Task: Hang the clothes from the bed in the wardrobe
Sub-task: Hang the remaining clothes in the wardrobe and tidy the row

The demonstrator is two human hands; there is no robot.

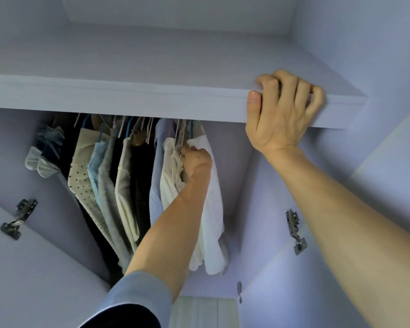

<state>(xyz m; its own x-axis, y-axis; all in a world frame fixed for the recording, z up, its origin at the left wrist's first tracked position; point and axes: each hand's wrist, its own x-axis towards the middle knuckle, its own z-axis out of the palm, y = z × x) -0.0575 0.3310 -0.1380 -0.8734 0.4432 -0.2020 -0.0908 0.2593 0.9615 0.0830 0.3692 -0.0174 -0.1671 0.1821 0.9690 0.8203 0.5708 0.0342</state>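
I look up into an open wardrobe. Several garments hang on hangers in a row under the shelf, their rail hidden behind the shelf's front edge. At the right end of the row hangs a white garment. My left hand reaches up into the row and is closed around the top of that white garment beside its hanger. My right hand grips the front edge of the wardrobe shelf, fingers curled over the top and thumb on the face.
Both wardrobe doors stand open, with metal hinges at the left and right. The space right of the white garment is bare back wall. The compartment above the shelf shows nothing in it.
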